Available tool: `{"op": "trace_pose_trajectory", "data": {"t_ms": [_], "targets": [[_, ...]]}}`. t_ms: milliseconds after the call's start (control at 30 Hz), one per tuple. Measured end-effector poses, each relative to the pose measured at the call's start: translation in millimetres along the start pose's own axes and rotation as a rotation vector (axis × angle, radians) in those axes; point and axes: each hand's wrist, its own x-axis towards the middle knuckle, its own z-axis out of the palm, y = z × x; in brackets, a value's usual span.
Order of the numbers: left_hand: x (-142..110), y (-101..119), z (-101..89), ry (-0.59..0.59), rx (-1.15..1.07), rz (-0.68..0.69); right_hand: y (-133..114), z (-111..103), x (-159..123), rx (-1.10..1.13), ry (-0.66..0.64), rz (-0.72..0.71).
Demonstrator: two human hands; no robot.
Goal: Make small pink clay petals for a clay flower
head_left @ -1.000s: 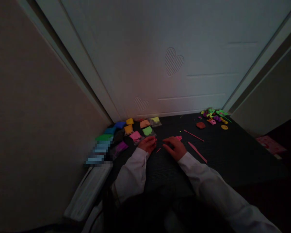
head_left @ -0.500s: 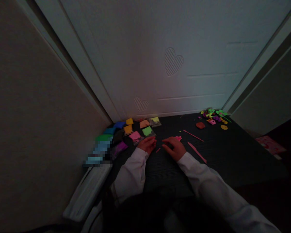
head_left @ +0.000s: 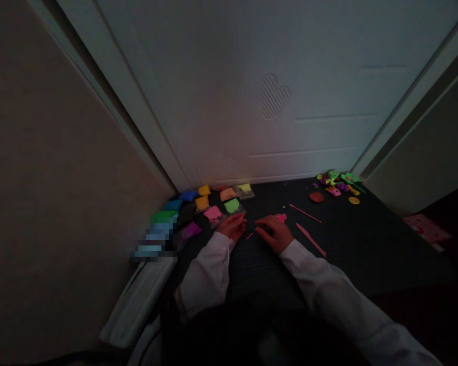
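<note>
My left hand [head_left: 232,227] is curled, its fingers pressed together beside the bag of pink clay; whatever may be inside it is hidden. To its right my right hand [head_left: 275,234] has thumb and forefinger apart, with nothing visible between them. A thin pink strip [head_left: 249,236] lies on the dark table in the gap between both hands. Just behind the right hand is a crumbly pink clump [head_left: 281,217], partly covered by it. A thin pink modelling stick [head_left: 305,213] and a pink clay knife [head_left: 311,240] lie further right.
Bags of coloured clay, among them a pink one [head_left: 212,213] and a green one [head_left: 232,205], line the left back. Small clay figures [head_left: 336,184], a reddish disc [head_left: 316,197] and a yellow disc [head_left: 354,201] sit back right. A white door [head_left: 221,101] rises behind the table [head_left: 366,244].
Both hands hold nearly the same pose and place. The view has shifted very slightly; nothing on the table has visibly moved.
</note>
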Motion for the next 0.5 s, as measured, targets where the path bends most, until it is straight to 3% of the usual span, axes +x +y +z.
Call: {"op": "trace_pose_trajectory", "data": {"t_ms": [500], "targets": [[-1.1, 1.6, 0.0, -0.042, -0.015, 0.012, 0.0, 0.2, -0.2, 0.005, 0.018, -0.003]]}}
